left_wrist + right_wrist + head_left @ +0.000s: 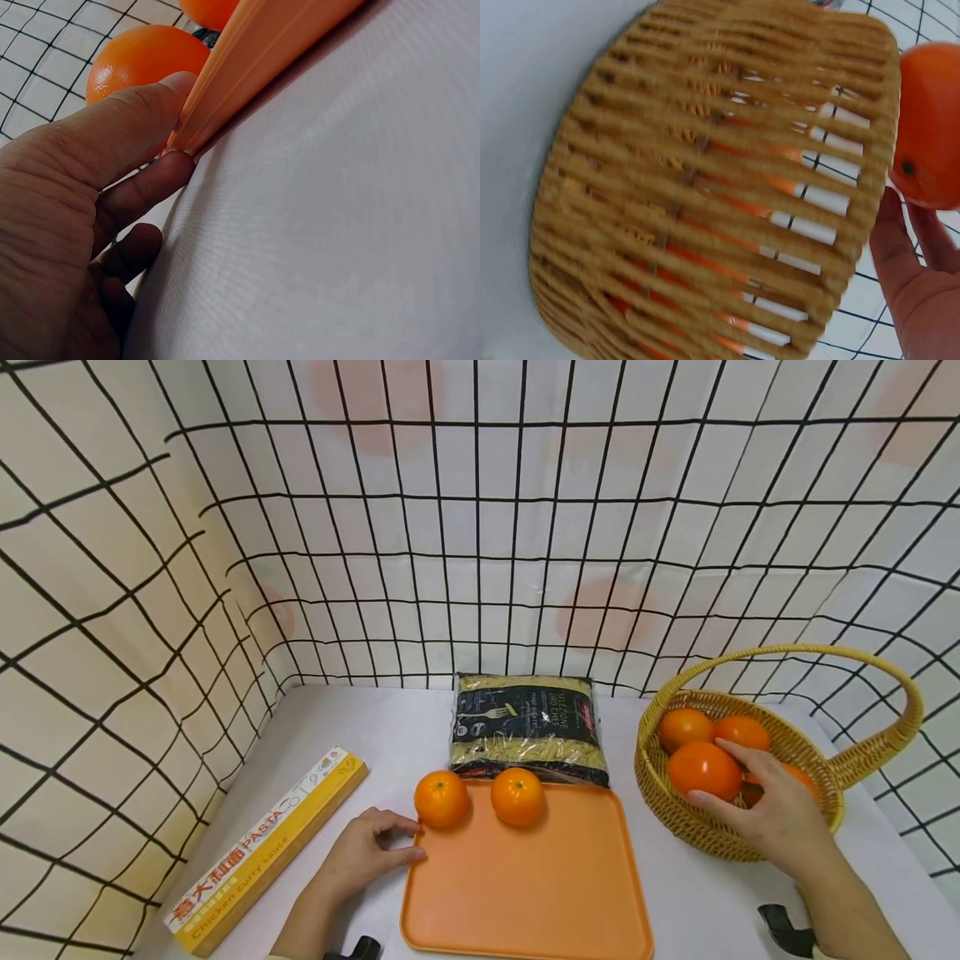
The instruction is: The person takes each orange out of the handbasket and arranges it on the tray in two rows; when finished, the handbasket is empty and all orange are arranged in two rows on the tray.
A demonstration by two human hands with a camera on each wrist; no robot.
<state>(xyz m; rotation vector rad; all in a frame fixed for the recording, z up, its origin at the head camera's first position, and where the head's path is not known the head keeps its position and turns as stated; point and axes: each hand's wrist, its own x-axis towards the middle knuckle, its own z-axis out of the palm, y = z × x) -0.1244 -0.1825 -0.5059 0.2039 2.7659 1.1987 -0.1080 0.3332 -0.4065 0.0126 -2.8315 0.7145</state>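
Note:
My left hand [369,853] pinches the left rim of the orange tray [525,885], thumb on one side and a fingertip on the other in the left wrist view. Two oranges sit near the tray's far edge, a left orange [442,799] and a right orange [518,797]. Over the wicker basket [675,806] at the right, my right hand [787,818] grips a reddish orange [703,772] between thumb and fingers. In the right wrist view this orange [934,124] shows above the basket's rim. More oranges lie in the basket, partly hidden by the hand.
A yellow pasta box [266,852] lies slanted left of the tray. Behind the tray is a dark-labelled pasta bag [525,727]. The basket's tall handle [787,650] arches over its top. White walls with a black grid [480,527] enclose the white table.

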